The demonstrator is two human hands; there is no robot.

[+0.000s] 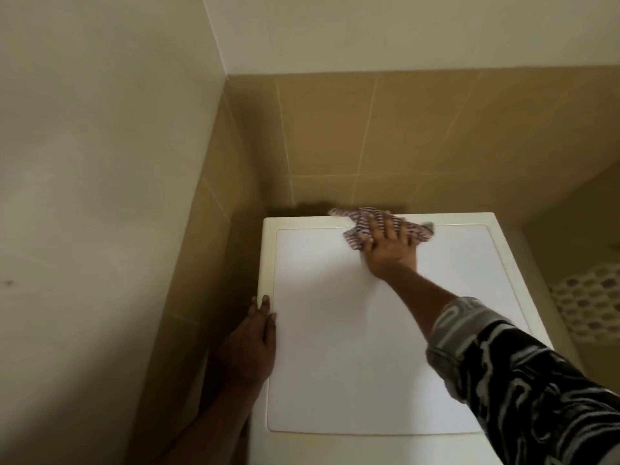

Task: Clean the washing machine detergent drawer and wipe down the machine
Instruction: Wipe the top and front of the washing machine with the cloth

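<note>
Right hand [391, 246], fingers spread flat, presses cloth [362, 218] at rear edge of machine top [335, 330]; left hand [253, 333], fingers straight, braces left rim; advise overlapping strokes frontward.

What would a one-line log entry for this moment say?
step: wipe top of washing machine | right hand: presses striped cloth near rear edge | left hand: rests on left edge
</note>
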